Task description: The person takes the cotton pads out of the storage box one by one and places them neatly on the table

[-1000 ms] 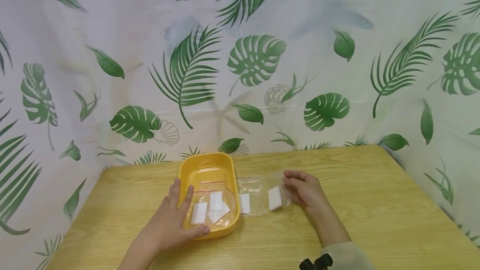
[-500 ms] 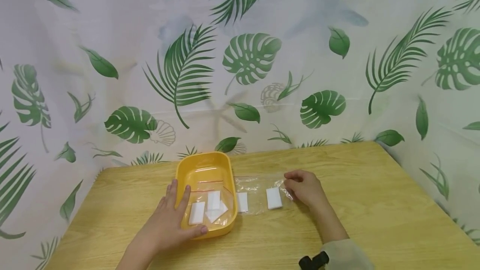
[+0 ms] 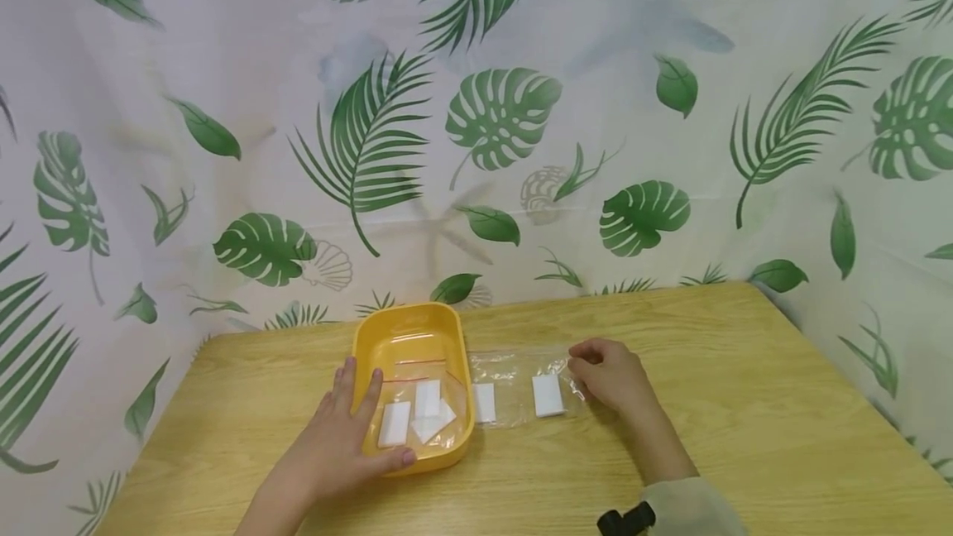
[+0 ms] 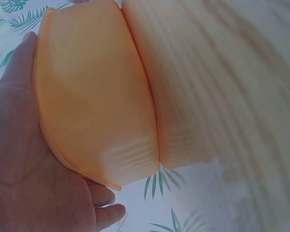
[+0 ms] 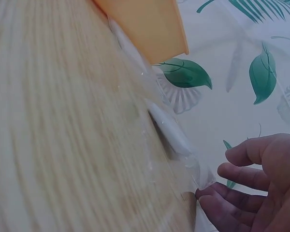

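Observation:
The left hand (image 3: 333,445) rests spread on the left rim of a yellow tray (image 3: 454,329), its thumb along the front edge. In the left wrist view the hand (image 4: 43,130) touches the tray's rim (image 4: 46,58). Inside the tray lie several clear zip bags with white rectangular pieces (image 3: 395,423). To its right, clear plastic with a white piece (image 3: 485,403) lies beside the tray. Farther right, another white piece (image 3: 548,395) lies in a clear bag (image 3: 572,394). Right-hand (image 3: 612,375) fingers touch this bag's right edge; in the right wrist view they look loosely bent, with thumb and index apart.
A wood-grain table (image 3: 744,404) carries everything. Behind it hangs a leaf-print cloth (image 3: 566,114), which also runs along both sides. A black strap (image 3: 627,519) sits at the right sleeve (image 3: 692,507).
The rightmost bag, raised at its right side a second ago, now lies flatter on the table. The right hand has lowered and its fingers have loosened. Left hand and tray stay put.

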A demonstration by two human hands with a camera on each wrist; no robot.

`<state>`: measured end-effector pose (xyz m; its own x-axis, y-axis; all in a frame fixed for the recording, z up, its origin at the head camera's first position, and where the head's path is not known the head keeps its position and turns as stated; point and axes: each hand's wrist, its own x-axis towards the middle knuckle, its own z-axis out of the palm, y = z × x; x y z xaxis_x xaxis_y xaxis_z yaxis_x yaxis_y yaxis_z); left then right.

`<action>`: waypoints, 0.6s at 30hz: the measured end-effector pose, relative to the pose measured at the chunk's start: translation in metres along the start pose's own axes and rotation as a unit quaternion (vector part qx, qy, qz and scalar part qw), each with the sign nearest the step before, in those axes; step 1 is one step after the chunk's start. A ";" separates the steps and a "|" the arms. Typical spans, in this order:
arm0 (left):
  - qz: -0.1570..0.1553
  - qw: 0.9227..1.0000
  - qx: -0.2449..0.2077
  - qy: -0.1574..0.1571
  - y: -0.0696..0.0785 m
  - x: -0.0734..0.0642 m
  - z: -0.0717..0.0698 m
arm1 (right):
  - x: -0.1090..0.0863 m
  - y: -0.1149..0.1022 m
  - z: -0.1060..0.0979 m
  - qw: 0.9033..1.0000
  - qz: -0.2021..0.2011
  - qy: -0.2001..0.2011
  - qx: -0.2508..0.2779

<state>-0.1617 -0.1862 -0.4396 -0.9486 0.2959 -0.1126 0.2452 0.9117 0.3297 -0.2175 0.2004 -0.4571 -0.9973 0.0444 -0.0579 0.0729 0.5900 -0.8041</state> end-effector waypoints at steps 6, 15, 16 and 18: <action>-0.003 1.000 -0.002 0.000 0.001 0.000 0.000 | -0.003 -0.003 -0.002 1.000 -0.006 0.007 -0.029; 0.004 1.000 0.004 0.004 -0.001 0.001 0.001 | -0.004 -0.007 -0.006 0.999 -0.017 0.015 -0.038; 0.003 1.000 0.004 0.004 -0.001 0.001 0.001 | -0.004 -0.008 -0.006 0.999 -0.017 0.015 -0.037; 0.002 1.000 0.006 0.002 0.000 0.002 0.001 | -0.003 -0.008 -0.007 0.999 -0.017 0.016 -0.030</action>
<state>-0.1632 -0.1856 -0.4403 -0.9484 0.2980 -0.1084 0.2506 0.9139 0.3192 -0.2148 0.2011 -0.4467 -0.9987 0.0492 -0.0121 0.0408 0.6393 -0.7679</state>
